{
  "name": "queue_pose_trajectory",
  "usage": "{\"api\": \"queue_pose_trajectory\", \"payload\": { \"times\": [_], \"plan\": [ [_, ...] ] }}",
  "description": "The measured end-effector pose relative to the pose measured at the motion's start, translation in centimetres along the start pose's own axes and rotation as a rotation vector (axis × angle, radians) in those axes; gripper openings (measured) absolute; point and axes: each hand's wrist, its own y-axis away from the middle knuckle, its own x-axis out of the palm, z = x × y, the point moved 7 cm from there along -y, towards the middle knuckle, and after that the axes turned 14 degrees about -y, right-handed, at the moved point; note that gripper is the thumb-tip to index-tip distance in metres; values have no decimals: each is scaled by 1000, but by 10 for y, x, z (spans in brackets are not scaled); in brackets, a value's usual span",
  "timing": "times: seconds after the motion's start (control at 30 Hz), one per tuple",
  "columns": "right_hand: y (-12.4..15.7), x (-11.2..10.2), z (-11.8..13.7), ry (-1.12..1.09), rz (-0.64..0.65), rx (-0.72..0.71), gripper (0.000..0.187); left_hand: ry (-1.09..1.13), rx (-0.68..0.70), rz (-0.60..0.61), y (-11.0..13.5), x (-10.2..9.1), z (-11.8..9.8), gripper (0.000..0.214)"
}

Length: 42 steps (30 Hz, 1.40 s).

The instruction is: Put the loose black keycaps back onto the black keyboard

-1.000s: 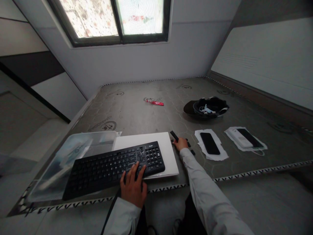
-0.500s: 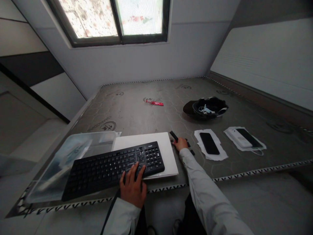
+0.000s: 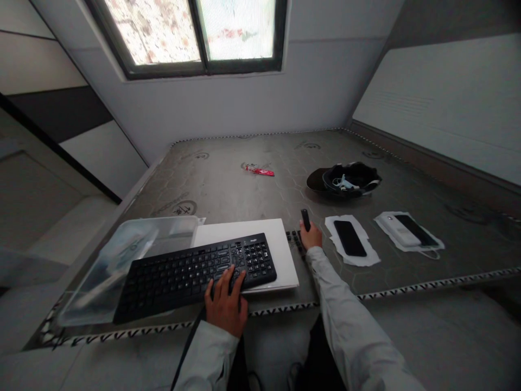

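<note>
A black keyboard (image 3: pixel 195 274) lies slanted, partly on a white flat box (image 3: pixel 280 255) and partly over a clear plastic bin lid or tray (image 3: pixel 134 233). My left hand (image 3: pixel 226 304) rests on the keyboard's near edge with its fingers stretched out over the lower keys. In my right hand (image 3: pixel 311 237), closed, is a short black stick-shaped piece (image 3: pixel 305 218), pointing up and away; its exact kind is unclear. Several small black keycaps (image 3: pixel 293 237) lie on the table between the white box and my right hand. Some of them are hidden behind the hand.
To the right, a black phone (image 3: pixel 350 238) and a white device (image 3: pixel 407 231) lie on white paper sheets. A dark cap (image 3: pixel 345 180) holding a crumpled mask sits farther back. A red packet (image 3: pixel 259 171) lies mid-table. The patterned table's near edge (image 3: pixel 391 290) has striped trim.
My right hand has moved a little right, off the small keycaps, and the black piece it holds now points more upright. The left hand stays on the keyboard; the view has shifted slightly.
</note>
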Motion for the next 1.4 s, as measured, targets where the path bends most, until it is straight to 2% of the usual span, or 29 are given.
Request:
{"api": "queue_pose_trajectory", "payload": {
  "times": [0.17,0.27,0.3,0.37,0.5,0.6,0.7,0.8,1.17,1.4],
  "plan": [
    [16,-36,10,-261,-228,24,41,29,-14,20,1,-3,1,56],
    [35,-47,26,-724,-312,27,42,32,-8,34,3,-4,1,57],
    [42,-45,36,-917,-287,19,43,37,-6,38,4,-5,1,57],
    [61,-34,62,-1240,-150,16,46,60,-5,48,5,-5,2,57],
    [114,7,119,-1483,230,102,43,105,-9,78,9,-5,5,60],
    [147,39,148,-1519,394,176,40,144,23,110,11,-4,6,64],
    [163,65,162,-1513,451,242,39,177,45,135,13,-4,7,66],
    [166,82,167,-1493,474,269,40,198,15,136,13,-3,10,64],
    [168,97,169,-1456,477,286,40,271,44,159,17,1,14,65],
    [171,100,178,-1349,457,181,42,266,44,170,17,1,14,62]
  ]
}}
